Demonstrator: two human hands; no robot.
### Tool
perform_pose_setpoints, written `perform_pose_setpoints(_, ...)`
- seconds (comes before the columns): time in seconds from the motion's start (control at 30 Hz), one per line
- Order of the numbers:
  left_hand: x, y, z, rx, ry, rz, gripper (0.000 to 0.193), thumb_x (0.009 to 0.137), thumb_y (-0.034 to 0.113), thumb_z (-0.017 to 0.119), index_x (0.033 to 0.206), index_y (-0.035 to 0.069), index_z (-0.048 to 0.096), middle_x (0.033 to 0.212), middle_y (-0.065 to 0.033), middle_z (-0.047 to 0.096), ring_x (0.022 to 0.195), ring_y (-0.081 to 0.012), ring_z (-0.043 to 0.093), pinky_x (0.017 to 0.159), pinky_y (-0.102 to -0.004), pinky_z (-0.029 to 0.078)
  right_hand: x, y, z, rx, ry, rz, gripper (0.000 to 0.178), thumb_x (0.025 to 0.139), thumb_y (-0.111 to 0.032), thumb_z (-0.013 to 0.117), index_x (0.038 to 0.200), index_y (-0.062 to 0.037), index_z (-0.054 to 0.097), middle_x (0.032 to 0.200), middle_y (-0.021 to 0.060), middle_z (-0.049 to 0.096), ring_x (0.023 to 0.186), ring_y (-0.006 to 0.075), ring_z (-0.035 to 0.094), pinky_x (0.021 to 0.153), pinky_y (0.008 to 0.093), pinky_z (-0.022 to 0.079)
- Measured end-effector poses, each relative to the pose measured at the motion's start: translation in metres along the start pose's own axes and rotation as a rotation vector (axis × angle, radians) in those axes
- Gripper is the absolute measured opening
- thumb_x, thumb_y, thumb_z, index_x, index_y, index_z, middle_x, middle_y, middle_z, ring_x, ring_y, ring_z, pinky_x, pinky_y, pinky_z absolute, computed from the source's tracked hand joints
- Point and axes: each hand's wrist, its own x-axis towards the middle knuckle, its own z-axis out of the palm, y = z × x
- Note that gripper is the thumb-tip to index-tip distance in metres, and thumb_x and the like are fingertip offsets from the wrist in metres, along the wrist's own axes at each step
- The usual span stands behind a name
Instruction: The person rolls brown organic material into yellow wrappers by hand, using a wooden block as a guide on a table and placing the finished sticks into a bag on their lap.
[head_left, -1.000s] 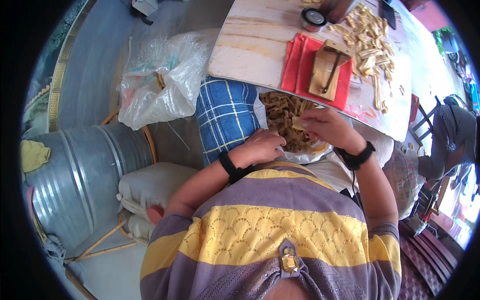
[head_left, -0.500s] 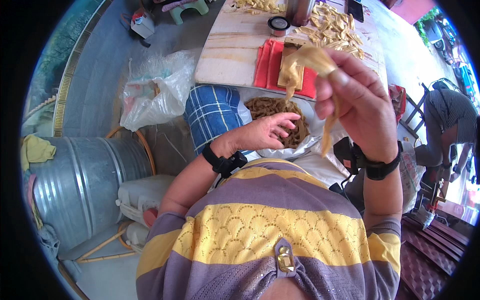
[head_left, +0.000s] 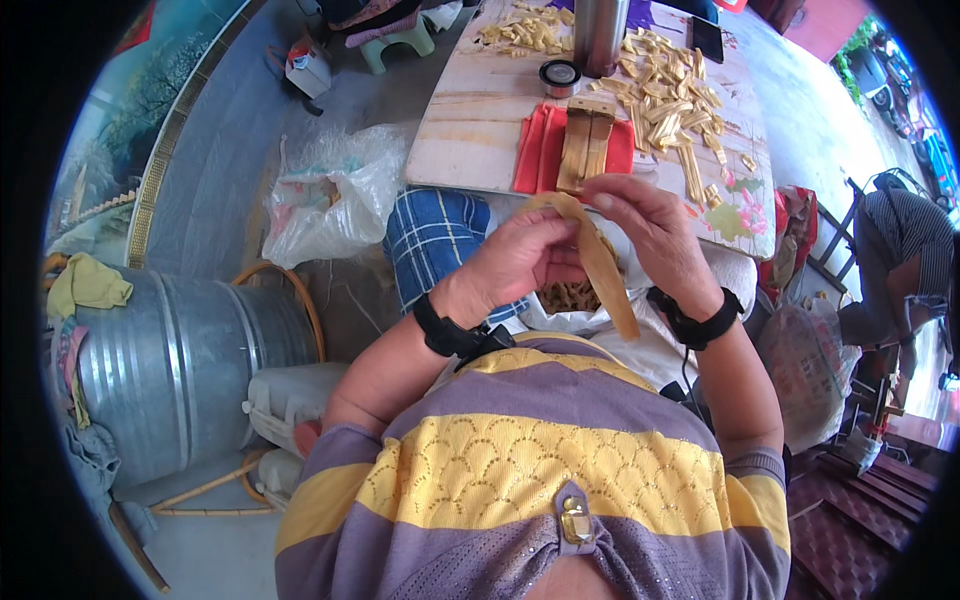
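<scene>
A limp, flat, yellowish-tan strip [head_left: 607, 280] hangs between my hands above my lap, its lower end dangling free. My left hand [head_left: 525, 255] grips its upper part between thumb and fingers. At its top end, my right hand [head_left: 650, 230] pinches it with the fingertips. Just beyond the hands, a small wooden block with a lengthwise groove [head_left: 583, 150] rests on a folded red cloth [head_left: 540, 145] at the table's near edge. Below my hands, a white bag holds more brownish strips [head_left: 568, 297], partly hidden by the hands and the hanging strip.
On the table [head_left: 460, 130] lie many folded yellow pieces [head_left: 665, 90], a metal flask [head_left: 600, 35], its lid [head_left: 560, 77] and a phone [head_left: 707, 40]. At left stand a metal drum [head_left: 190, 360] and a clear plastic bag [head_left: 335, 200]. Another person [head_left: 905, 230] bends over at right.
My right hand has lowered from above the table's edge toward my left hand. The left hand has closed on the strip, which now hangs smooth and flat instead of crumpled.
</scene>
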Motion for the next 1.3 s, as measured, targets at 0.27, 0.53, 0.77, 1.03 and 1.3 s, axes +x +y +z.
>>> perform_pose_setpoints(0.27,0.007,-0.004,-0.017,-0.14,0.221,0.054,0.016,0.094,0.019,0.049,0.104,0.011,0.06,0.098,-0.0035,0.066,0.088,-0.0134,0.065,0.076,-0.0282,0.053,-0.033,0.005,0.008,-0.504,-0.082,-0.449,0.038,0.068,0.01,0.06,0.103,-0.0046,0.063,0.105,0.0125,0.058,0.104,0.0325,0.056,0.086,0.0397,0.047)
perform_pose_setpoints(0.53,0.02,-0.037,-0.044,-0.228,0.149,0.117,0.021,0.096,0.015,0.042,0.099,0.001,0.057,0.092,-0.008,0.064,0.086,-0.0182,0.065,0.073,-0.0309,0.053,-0.038,0.018,0.039,-0.182,-0.097,-0.106,0.007,0.086,-0.003,0.059,0.093,-0.0014,0.061,0.078,0.0083,0.062,0.073,0.0201,0.062,0.065,0.0304,0.05)
perform_pose_setpoints(0.77,0.019,-0.028,-0.02,0.409,-0.102,0.276,0.019,0.095,0.011,0.041,0.101,0.0,0.055,0.094,-0.0082,0.062,0.081,-0.0154,0.06,0.071,-0.0302,0.049,-0.023,0.021,0.043,-0.324,0.06,-0.037,0.017,0.097,-0.014,0.047,0.094,0.0005,0.056,0.074,0.0071,0.056,0.065,0.013,0.054,0.058,0.0271,0.044)
perform_pose_setpoints(1.03,-0.013,-0.017,-0.01,1.338,0.301,0.902,0.011,0.079,0.006,0.055,0.089,0.001,0.053,0.082,-0.0198,0.058,0.083,-0.0379,0.058,0.07,-0.0444,0.046,-0.009,0.021,0.05,-0.174,0.033,0.072,0.015,0.098,-0.011,0.044,0.099,-0.0022,0.057,0.088,0.0051,0.057,0.08,0.0102,0.05,0.075,0.0239,0.042)
perform_pose_setpoints(1.3,-0.002,-0.006,-0.028,-0.131,0.312,0.265,0.014,0.084,0.0,0.044,0.094,0.002,0.053,0.069,0.0041,0.045,0.06,-0.0042,0.043,0.056,-0.0193,0.038,-0.007,0.037,0.049,-0.499,0.061,-0.352,0.02,0.083,0.002,0.059,0.102,-0.0035,0.057,0.096,0.012,0.058,0.089,0.0276,0.058,0.079,0.0356,0.047)
